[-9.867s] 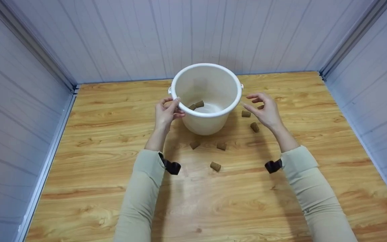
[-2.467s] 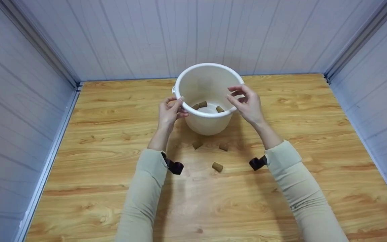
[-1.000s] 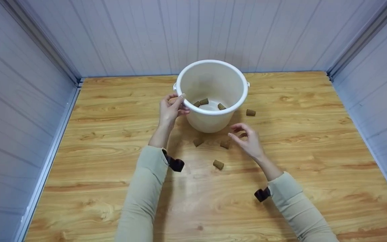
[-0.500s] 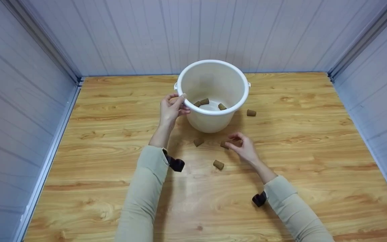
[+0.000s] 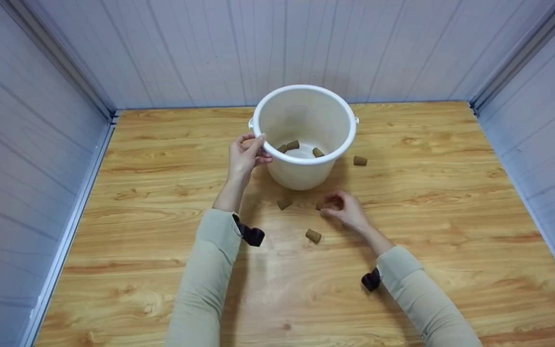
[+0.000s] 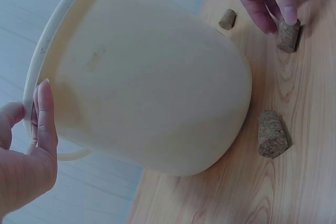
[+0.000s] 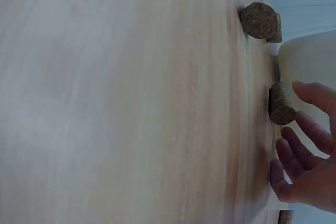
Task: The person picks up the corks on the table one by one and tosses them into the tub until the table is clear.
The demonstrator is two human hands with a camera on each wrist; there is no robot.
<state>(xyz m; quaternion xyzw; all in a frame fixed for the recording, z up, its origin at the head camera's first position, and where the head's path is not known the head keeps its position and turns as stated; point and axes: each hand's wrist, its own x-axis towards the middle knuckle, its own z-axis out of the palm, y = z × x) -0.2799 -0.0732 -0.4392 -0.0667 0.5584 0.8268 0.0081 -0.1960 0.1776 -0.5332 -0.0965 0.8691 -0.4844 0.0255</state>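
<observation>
A white bucket (image 5: pixel 301 176) stands upright at the back of the wood-grain surface, with several corks (image 5: pixel 293 144) visible at its bottom. My left hand (image 5: pixel 244 156) grips its rim on the left, thumb on top and fingers outside; the left wrist view shows the same hold. In front of the bucket, my right hand (image 5: pixel 347 209) has its thumb and fingers spread around a cork (image 7: pixel 282 103) lying on its side. A fingertip overlaps that cork (image 6: pixel 289 38) in the left wrist view; I cannot tell how firmly it touches.
Left of my right hand lies another cork (image 5: pixel 284 203), with one more cork (image 5: pixel 313 235) nearer to me. A further cork (image 5: pixel 360 161) sits to the right of the bucket. Pale panel walls (image 5: pixel 200 53) enclose the back and sides.
One cork from the right side is gone and another shows in the bucket. My right hand has come from above the bucket down to the cork in front. The left hand keeps its hold.
</observation>
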